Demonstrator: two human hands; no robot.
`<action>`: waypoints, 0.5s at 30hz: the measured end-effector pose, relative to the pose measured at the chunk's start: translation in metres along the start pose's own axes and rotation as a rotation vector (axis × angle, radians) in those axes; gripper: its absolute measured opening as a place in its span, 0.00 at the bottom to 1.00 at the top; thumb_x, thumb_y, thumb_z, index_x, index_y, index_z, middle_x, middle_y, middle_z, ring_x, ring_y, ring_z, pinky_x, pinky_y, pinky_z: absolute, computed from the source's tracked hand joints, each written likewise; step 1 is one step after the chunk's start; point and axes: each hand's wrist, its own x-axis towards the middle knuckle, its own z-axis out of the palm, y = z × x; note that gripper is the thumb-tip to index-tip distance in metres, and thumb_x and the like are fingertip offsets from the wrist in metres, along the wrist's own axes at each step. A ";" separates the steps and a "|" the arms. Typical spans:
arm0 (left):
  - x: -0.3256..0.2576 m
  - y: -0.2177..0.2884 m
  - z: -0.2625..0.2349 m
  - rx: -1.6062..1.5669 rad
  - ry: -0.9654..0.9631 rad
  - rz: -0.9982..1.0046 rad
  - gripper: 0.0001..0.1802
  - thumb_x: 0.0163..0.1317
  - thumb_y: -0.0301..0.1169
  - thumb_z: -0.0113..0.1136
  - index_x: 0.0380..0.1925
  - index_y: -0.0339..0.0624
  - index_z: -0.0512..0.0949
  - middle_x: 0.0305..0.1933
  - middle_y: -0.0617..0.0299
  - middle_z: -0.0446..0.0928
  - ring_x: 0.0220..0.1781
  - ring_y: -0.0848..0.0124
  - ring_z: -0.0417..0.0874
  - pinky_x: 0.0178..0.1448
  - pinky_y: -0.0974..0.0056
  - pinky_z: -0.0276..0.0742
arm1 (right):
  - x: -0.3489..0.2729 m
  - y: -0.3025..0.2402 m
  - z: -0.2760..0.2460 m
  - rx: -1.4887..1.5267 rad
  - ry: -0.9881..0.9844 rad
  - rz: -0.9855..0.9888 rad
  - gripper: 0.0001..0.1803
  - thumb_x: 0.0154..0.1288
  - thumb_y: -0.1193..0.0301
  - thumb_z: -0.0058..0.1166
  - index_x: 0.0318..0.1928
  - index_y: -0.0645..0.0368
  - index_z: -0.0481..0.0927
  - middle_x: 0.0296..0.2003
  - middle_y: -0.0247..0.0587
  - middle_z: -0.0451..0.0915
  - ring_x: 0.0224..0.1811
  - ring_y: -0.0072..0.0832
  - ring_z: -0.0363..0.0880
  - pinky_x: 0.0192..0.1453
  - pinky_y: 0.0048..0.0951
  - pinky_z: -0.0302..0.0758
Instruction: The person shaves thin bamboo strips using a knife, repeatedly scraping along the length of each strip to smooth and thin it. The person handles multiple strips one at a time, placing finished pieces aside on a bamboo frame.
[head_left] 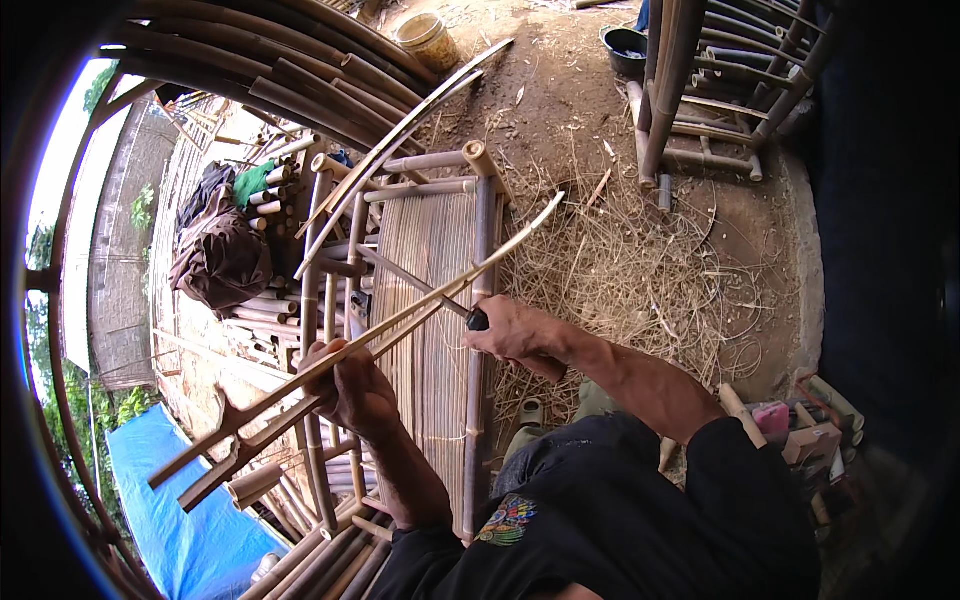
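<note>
A pale split bamboo length (525, 228) is held aslant over the slatted desk (440, 400), running from 8 o'clock to its tip at 1 o'clock. Toward 8 o'clock two arms are seen, spread apart; toward the tip they are brought together. Both arms are gripped by the left hand (360, 395), at 8 o'clock from the centre, its fingers curled tightly round them with little gap left, presumably so that the length is steadied. By the right hand (515, 330), just off centre toward 4 o'clock, the dark handle of a knife (478, 320) is clasped, the fingers wrapped closely about it. The blade is pointed toward 10 o'clock and crossed with the bamboo near the fork; a crosswise setting seems chosen so that the edge can be borne on the fibres. Whether it is lodged between the arms cannot be made out. The pale curls of shavings (640, 280) are heaped on the ground at 3 o'clock, clear of the desk. Further pale strips (400, 140) are laid across its far end at 11 o'clock, seemingly within reach.
</note>
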 end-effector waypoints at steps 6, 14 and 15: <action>0.015 0.005 0.035 0.204 0.285 0.002 0.06 0.65 0.23 0.59 0.39 0.40 0.72 0.25 0.68 0.68 0.22 0.84 0.65 0.28 0.77 0.69 | -0.002 0.022 0.005 -0.547 0.475 -0.315 0.16 0.69 0.63 0.50 0.33 0.64 0.68 0.19 0.42 0.74 0.14 0.30 0.73 0.15 0.33 0.71; 0.039 -0.001 0.033 0.066 0.033 0.052 0.13 0.65 0.29 0.61 0.47 0.39 0.73 0.39 0.59 0.77 0.43 0.71 0.79 0.54 0.63 0.78 | 0.025 0.148 -0.057 -0.530 0.445 0.407 0.15 0.67 0.64 0.51 0.39 0.67 0.73 0.22 0.38 0.73 0.18 0.26 0.71 0.21 0.35 0.75; 0.040 0.002 0.033 0.121 -0.035 -0.006 0.21 0.63 0.30 0.64 0.53 0.37 0.70 0.48 0.57 0.74 0.51 0.67 0.75 0.60 0.61 0.72 | 0.020 0.140 -0.053 -0.536 0.490 0.350 0.16 0.68 0.64 0.51 0.41 0.68 0.71 0.25 0.42 0.77 0.21 0.31 0.77 0.23 0.34 0.76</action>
